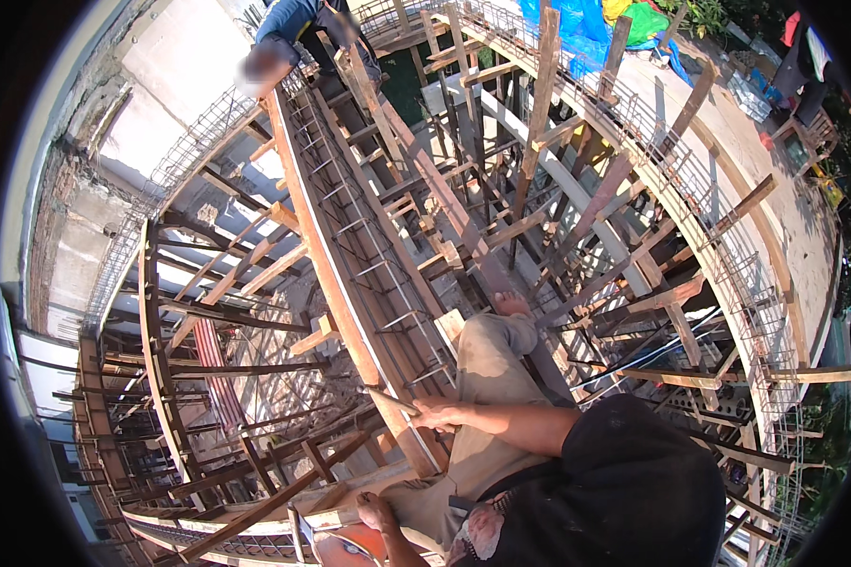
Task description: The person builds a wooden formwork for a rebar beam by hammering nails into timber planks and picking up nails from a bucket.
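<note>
- The right hand [437, 414] is clenched around the handle of a slim tool [392, 402], likely a hammer or tying hook, which points at the near end of the rebar cage [364, 236].
- The left hand [373, 511] rests low by the knee, touching an orange object [350, 546]; I cannot tell whether it grips it.
- The cage already lies between the wooden form boards [317, 246], stirrups set along its length.
- Judging by this, assembly is well advanced; fastening at the near end looks unfinished.
- Another person [298, 28] crouches at the far end.

One head camera, looking steeply down.
It is sitting close above the person's lap, facing scaffolding [558, 236] far below.
</note>
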Demonstrator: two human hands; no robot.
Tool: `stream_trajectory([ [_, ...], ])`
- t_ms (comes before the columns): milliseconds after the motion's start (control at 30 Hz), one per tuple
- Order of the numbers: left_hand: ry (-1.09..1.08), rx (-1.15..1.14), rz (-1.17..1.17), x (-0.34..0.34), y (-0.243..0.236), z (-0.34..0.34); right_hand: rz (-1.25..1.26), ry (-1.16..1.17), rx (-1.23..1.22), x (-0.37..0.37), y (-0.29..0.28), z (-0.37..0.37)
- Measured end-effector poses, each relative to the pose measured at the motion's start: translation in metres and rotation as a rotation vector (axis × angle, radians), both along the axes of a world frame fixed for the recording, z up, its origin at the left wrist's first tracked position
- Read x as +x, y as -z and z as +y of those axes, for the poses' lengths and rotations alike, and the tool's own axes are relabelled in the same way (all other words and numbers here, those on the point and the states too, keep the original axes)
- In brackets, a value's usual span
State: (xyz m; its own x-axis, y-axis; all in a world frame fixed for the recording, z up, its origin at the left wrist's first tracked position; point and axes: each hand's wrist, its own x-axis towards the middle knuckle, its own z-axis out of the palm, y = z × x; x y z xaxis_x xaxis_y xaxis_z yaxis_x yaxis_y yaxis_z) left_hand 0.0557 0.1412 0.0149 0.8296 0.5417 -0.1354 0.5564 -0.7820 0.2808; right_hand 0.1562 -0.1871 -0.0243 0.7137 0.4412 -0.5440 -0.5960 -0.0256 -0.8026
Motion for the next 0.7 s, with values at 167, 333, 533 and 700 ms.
stream_trajectory([
  [167,0.000,0.000,0.028,0.000,0.001,0.005,0.068,0.004,0.012,-0.002,0.000,0.004],
  [333,-0.041,-0.033,0.036,-0.001,-0.006,0.003,0.074,-0.036,-0.026,0.000,-0.009,0.002],
  [533,-0.058,-0.074,0.051,0.001,-0.006,-0.006,0.092,0.001,0.032,-0.007,0.001,-0.008],
  [700,-0.062,-0.068,-0.036,-0.004,-0.004,0.001,0.058,-0.070,-0.081,-0.001,-0.027,-0.003],
])
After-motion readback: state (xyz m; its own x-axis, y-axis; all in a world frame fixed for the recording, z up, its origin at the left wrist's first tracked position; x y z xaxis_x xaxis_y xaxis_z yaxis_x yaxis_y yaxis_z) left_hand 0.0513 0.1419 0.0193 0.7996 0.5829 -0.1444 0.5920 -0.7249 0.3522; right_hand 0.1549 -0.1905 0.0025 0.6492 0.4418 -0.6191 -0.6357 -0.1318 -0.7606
